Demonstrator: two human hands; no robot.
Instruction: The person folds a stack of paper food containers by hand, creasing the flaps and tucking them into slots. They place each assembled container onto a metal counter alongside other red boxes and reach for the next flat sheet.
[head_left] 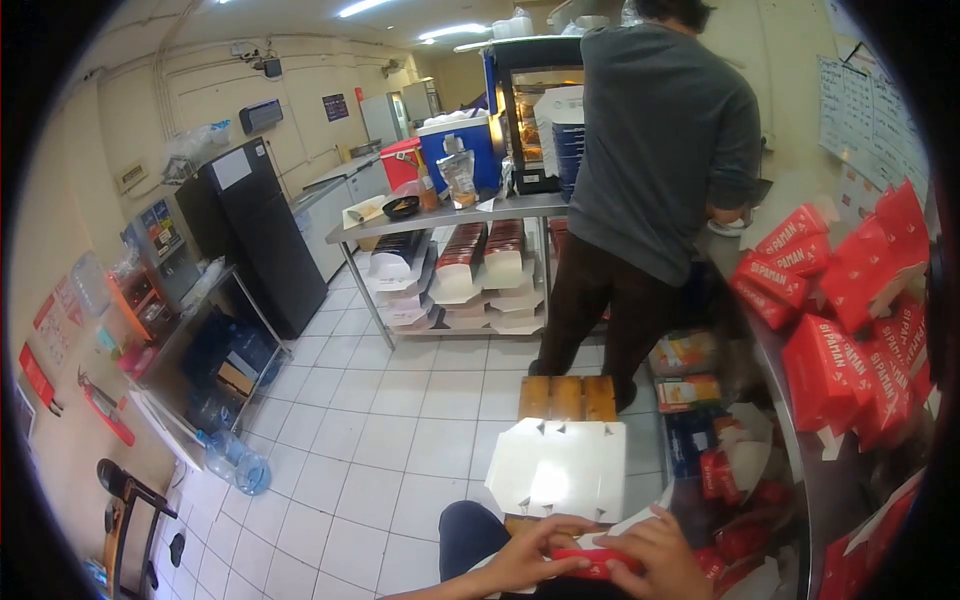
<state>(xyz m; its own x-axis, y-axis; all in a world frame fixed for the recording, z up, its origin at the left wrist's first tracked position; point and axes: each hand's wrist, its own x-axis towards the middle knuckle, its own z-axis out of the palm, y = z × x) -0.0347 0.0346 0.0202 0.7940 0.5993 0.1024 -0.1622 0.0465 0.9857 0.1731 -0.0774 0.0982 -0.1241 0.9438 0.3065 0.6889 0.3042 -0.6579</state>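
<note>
Low in the head view, my left hand [532, 556] curls its fingers round one side of a red and white cardboard box [590, 568], part-folded over my lap. On its other side my right hand [655, 558] grips the same box, with a white flap standing up beside the fingers. Just beyond my hands, flat white carton blanks [557, 468] lie on a slatted wooden stool [566, 396]. The lower part of the box is cut off by the frame's edge.
Folded red boxes [830, 370] are heaped on the metal counter [775, 400] at right, more below it. A person in a grey top [665, 140] stands ahead, facing away. Carton stacks [462, 262] fill a table's lower shelf. A water bottle [238, 465] lies on the floor at left.
</note>
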